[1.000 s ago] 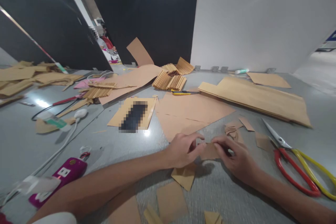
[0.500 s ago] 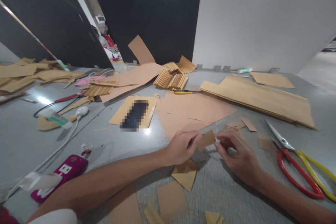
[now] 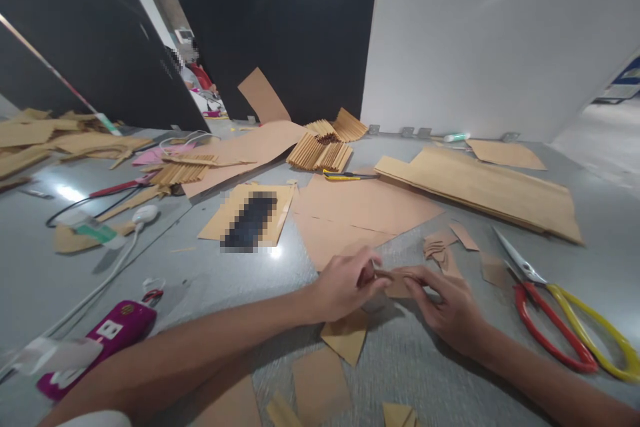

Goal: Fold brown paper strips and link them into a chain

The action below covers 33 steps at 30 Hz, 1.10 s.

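Note:
My left hand [image 3: 345,287] and my right hand [image 3: 447,303] meet low over the grey table, both pinching a small piece of brown cardboard [image 3: 399,287] between thumb and fingers. The piece lies nearly flat against the surface, partly hidden by my fingers. A folded cardboard scrap [image 3: 346,339] sits just below my left hand, and small cut scraps [image 3: 440,247] lie just beyond my right hand.
Red-and-yellow scissors [image 3: 555,320] lie at the right. Large cardboard sheets [image 3: 360,210], a stacked bundle [image 3: 480,187], folded fans [image 3: 320,150] and a yellow knife [image 3: 345,175] fill the middle. A magenta power strip [image 3: 100,340] with cables is at the left. A person sits far back.
Half a second ago the cardboard piece was lifted and tilted between my hands; now both hands have lowered it back down close to the table.

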### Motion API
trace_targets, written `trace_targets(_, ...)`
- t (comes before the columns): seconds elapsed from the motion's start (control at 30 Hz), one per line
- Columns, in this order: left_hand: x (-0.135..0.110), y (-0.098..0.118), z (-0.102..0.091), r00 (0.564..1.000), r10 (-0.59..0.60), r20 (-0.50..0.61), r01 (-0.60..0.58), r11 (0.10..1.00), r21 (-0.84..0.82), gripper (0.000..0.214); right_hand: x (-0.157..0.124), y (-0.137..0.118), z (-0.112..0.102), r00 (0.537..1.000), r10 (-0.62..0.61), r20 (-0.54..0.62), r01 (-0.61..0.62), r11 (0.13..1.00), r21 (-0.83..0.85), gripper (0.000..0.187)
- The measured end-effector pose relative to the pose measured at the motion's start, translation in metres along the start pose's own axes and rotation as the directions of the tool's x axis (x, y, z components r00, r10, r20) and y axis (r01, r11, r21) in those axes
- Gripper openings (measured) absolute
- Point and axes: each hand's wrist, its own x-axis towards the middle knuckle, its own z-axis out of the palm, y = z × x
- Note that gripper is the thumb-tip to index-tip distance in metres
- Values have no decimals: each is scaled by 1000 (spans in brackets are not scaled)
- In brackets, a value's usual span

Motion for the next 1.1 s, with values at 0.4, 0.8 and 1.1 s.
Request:
trace_targets(0.4, -6, -6, 13, 925, 378, 34, -364, 857, 364, 34, 2, 2, 6, 998, -58, 27, 61, 987, -149, 11)
trace_targets(0.8, -2, -7, 5, 980, 191, -63, -181, 974, 135, 36, 4, -7, 2, 998, -57, 40, 60, 995, -85, 25)
trace_targets(1.1, -1, -3, 0, 992, 128, -5, -128, 989, 81, 35, 3, 0, 4, 999, -7, 33, 10, 996, -94, 33)
